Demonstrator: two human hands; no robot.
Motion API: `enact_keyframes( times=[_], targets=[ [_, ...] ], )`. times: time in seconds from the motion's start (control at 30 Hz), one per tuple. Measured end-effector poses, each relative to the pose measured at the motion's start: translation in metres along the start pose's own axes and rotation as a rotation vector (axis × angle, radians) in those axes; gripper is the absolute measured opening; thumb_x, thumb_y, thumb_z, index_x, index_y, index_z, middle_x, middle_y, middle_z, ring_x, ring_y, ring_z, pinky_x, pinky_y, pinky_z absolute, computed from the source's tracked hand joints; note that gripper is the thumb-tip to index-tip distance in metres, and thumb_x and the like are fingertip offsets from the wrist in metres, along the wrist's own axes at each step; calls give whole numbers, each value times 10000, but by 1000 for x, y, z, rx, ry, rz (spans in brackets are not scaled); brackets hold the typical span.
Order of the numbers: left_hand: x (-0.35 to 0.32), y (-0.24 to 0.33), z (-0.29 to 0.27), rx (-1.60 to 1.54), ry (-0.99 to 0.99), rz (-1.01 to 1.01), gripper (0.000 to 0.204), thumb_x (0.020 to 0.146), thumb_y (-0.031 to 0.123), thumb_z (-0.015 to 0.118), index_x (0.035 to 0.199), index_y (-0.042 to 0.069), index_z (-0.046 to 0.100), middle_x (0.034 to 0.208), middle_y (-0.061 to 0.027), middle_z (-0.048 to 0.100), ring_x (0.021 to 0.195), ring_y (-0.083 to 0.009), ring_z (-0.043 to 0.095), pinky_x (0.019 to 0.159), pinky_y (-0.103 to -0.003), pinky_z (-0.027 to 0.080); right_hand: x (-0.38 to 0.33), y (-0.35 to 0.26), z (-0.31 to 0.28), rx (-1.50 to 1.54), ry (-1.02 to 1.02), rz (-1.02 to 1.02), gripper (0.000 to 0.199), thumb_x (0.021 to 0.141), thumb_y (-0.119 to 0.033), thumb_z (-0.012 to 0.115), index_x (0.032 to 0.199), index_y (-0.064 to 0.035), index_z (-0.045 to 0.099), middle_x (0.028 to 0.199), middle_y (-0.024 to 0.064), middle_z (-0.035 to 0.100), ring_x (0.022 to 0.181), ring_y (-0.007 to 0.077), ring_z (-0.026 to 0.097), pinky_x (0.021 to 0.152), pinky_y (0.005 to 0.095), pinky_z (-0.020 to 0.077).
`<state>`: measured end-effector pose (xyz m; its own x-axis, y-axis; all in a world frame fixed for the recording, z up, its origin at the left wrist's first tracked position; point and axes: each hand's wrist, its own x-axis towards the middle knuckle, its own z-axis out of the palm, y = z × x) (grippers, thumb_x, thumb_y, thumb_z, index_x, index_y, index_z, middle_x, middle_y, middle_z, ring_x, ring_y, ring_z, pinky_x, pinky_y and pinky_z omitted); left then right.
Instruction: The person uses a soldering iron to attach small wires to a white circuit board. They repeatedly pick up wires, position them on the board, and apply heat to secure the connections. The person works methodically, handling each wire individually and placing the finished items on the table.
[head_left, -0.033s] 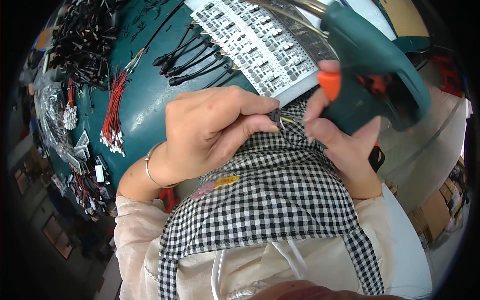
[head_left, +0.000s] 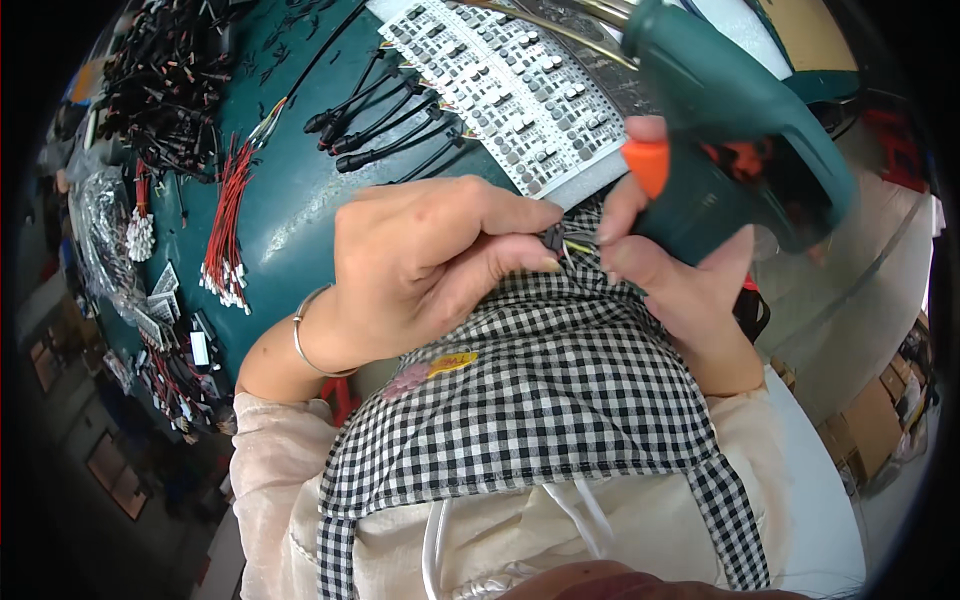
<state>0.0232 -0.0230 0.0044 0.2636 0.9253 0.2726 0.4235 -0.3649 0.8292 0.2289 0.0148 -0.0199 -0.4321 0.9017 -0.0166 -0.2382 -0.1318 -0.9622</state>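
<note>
My left hand (head_left: 415, 250) is closed at the fingertips in a pinch around a small black cable end (head_left: 554, 239). From it, thin yellow and white wires (head_left: 576, 247) stick out toward my right hand (head_left: 672, 285). My right hand grips a green pistol-shaped tool (head_left: 735, 95), which looks like a soldering gun, with an orange trigger (head_left: 648, 168). Its thin metal rods (head_left: 600, 40) point up and left, away from the wires. The thumb and a finger of that same hand come close to the wire ends; whether they touch them I cannot tell.
Beyond my hands lies a white panel of circuit boards (head_left: 510, 90), with black cables (head_left: 385, 130) joined at its left edge. Red wires with white plugs (head_left: 232, 225) and a heap of black cables (head_left: 165, 90) are on the green table (head_left: 295, 205) to the left.
My right hand has shifted slightly left with the green tool, bringing its fingertips closer to the wires. My left hand stays almost in place.
</note>
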Motion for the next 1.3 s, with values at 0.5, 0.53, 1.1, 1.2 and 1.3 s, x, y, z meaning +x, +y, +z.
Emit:
enact_keyframes(
  times=[0.5,0.53,1.1,1.2,1.3],
  targets=[
    [2,4,-6,89,-27,-78,178,745,60,757,872,-33,674,742,-110,680,598,-184,645,555,-252,493,9,7,-2,28,28,-42,679,742,-40,719,1315,63,372,742,82,563,566,128,534,498,224,438],
    [-1,1,-8,184,8,-71,172,737,52,758,870,-24,679,740,-107,678,598,-187,644,553,-253,490,5,1,-5,1,48,-21,665,742,-29,696,1315,68,371,741,86,562,550,129,527,487,226,435],
    [-9,-41,-4,495,82,-62,158,701,47,764,817,10,663,728,-91,664,569,-224,624,489,-283,477,-54,-40,-46,-70,255,83,820,683,-285,822,1183,199,389,775,178,501,417,129,452,338,217,363],
    [-12,-39,0,509,115,-62,157,699,41,763,810,14,657,713,-88,655,562,-222,618,485,-285,474,-54,-39,-44,-41,287,120,856,641,-250,855,1219,174,387,939,273,524,430,136,467,354,215,380],
    [-12,-41,1,535,123,-41,170,693,37,766,816,20,650,690,-84,640,550,-217,611,476,-287,468,-55,-41,-43,-21,321,149,895,605,-221,884,1252,148,387,1107,367,546,450,144,488,361,216,395]
  ],
)
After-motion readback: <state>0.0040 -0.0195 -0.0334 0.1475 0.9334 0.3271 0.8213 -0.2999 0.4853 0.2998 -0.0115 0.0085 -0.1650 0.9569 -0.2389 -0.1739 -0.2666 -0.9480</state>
